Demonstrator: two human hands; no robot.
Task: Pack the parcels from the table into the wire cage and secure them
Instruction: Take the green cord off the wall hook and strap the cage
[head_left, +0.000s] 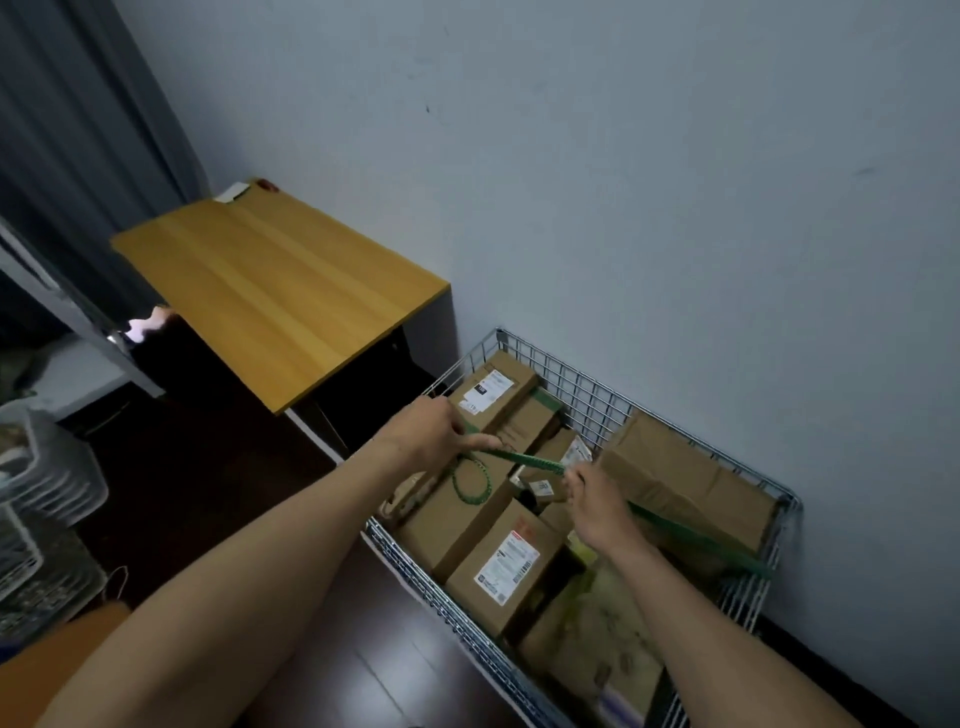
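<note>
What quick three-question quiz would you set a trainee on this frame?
1. True or false: the wire cage stands empty.
2. What do the left hand and the right hand grip between them? A) a roll of tape B) the green strap C) a shipping label
3. Short answer: by which hand does the strap's loose loop hang?

Key
1. False: cardboard parcels fill it.
2. B: the strap is stretched between the two hands above the parcels.
3. The left hand; the loop hangs just below it.
</note>
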